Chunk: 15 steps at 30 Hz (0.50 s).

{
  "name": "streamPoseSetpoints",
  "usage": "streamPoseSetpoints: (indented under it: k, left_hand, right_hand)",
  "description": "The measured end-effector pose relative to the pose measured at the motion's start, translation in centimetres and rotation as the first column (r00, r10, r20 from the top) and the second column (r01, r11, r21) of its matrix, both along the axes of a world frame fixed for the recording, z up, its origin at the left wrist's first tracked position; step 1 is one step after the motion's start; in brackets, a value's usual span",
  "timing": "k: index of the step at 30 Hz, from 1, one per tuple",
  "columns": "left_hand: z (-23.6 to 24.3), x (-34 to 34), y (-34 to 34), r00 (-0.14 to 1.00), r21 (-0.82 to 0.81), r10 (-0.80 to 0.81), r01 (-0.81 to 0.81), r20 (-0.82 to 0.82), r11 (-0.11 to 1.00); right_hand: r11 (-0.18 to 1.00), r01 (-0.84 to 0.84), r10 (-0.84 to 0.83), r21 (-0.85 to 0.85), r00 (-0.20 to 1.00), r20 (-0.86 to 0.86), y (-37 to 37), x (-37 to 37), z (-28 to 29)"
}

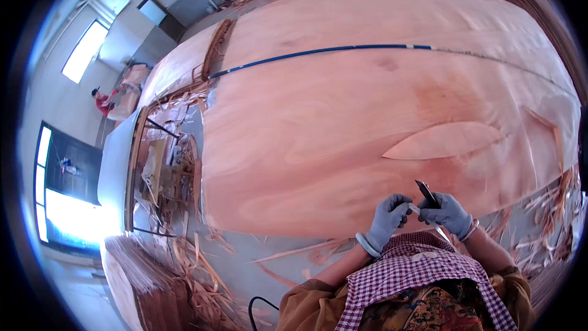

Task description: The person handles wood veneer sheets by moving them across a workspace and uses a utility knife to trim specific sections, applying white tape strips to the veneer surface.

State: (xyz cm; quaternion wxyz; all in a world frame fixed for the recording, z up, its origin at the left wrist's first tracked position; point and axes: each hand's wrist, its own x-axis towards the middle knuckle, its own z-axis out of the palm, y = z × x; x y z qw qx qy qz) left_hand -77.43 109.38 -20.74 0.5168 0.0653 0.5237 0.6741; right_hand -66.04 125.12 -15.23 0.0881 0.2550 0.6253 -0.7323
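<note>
My left hand [390, 217], in a grey glove, is closed with fingertips pinching a narrow white strip [414, 208]. My gloved right hand [446, 214] grips a black-handled knife [425, 191], blade end pointing up-left, and is at the same strip, which hangs down toward my checked apron. Both hands are above the near edge of a large pale pinkish veneer sheet [318, 135]. On the sheet lies a leaf-shaped veneer piece [441, 141], with a long blue rod [318, 49] across the far part.
Torn veneer strips [202, 263] litter the floor. A veneer stack [153, 288] stands at lower left. Left of the sheet are a pale board [116, 165] on a frame and wood scraps. A person [104, 101] in red works by the far-left wall.
</note>
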Motion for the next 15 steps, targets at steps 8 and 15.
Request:
streamPoseSetpoints:
  k: [8,15]
  left_hand:
    - [0.3,-1.4,-0.6,0.994,-0.073,-0.098,0.094,-0.050,0.993]
    - [0.9,-2.5,-2.3,0.975,-0.089,-0.157,0.145,-0.154,0.985]
  right_hand:
    - [0.990,-0.113,0.115,0.083,0.993,-0.026,0.6,-1.4,0.8]
    - [0.983,-0.152,0.151,0.099,0.988,0.012,-0.8,-1.7,1.5]
